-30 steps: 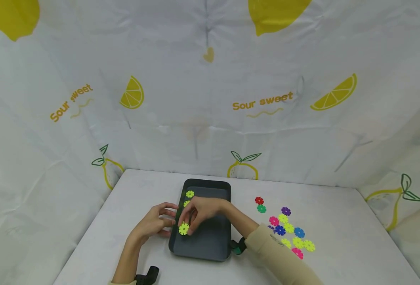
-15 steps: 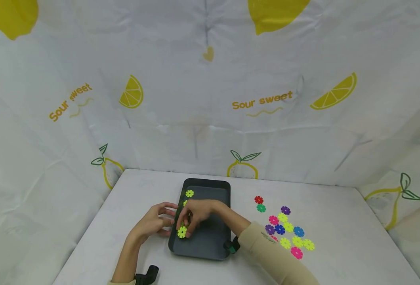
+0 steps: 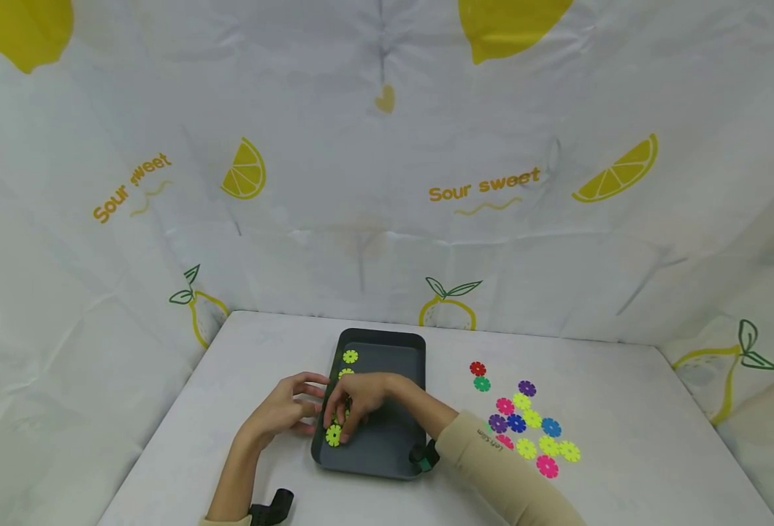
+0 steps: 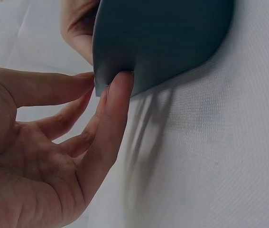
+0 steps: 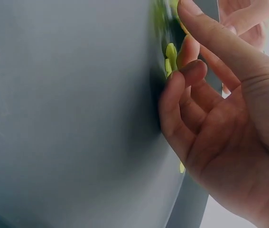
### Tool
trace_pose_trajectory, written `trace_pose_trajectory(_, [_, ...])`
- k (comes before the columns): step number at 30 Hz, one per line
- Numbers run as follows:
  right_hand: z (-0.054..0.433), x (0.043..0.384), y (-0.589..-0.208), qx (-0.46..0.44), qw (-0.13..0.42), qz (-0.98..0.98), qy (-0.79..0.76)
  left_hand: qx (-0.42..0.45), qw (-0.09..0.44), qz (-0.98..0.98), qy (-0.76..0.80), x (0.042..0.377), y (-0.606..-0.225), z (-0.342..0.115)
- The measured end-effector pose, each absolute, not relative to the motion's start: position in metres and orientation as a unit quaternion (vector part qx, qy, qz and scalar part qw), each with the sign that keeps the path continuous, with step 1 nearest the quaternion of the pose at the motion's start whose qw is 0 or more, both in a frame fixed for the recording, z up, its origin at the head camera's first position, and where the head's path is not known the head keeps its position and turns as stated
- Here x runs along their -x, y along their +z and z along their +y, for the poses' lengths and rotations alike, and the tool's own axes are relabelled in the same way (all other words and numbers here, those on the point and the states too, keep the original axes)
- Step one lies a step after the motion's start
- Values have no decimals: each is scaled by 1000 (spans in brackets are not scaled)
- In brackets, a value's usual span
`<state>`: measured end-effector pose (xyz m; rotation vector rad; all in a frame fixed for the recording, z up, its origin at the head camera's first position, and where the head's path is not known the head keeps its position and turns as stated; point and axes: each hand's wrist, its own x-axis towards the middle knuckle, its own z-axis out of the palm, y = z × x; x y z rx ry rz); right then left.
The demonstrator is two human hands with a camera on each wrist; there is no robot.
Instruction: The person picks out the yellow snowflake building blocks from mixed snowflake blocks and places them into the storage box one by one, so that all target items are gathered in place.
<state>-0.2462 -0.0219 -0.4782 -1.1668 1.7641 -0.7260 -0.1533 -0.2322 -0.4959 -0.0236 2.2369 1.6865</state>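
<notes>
A dark grey rectangular tray point(image 3: 387, 449) lies on the white table. My left hand point(image 3: 282, 409) is at its left side; in the left wrist view the fingertips point(image 4: 121, 88) touch the tray's outer wall and rim. My right hand point(image 3: 357, 398) reaches over the tray and pinches a yellow flower-shaped plastic disc point(image 3: 333, 436) low by the left wall, between thumb and finger. Several yellow pieces point(image 5: 171, 56) show among its fingers in the right wrist view, partly hidden. Two more yellow discs, an upper one point(image 3: 350, 356) and one half covered by the hand point(image 3: 345, 372), lie along the tray's left side.
Right of the tray, flower-shaped discs are scattered on the table: a red disc point(image 3: 477, 369), a green disc point(image 3: 482, 383), a blue disc point(image 3: 551, 427), and several yellow, pink and purple ones. A white lemon-print cloth point(image 3: 387, 241) hangs behind the table.
My right hand has lowered the yellow disc toward the near end along the tray's left side, its forearm shifting left. The left hand stays at the tray's edge.
</notes>
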Motion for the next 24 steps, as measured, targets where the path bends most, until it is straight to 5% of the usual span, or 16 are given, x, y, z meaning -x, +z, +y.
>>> trace_pose_trajectory(24, [9,248,-453,491,370,705,-354,15,160,785,598,155,-498,-231])
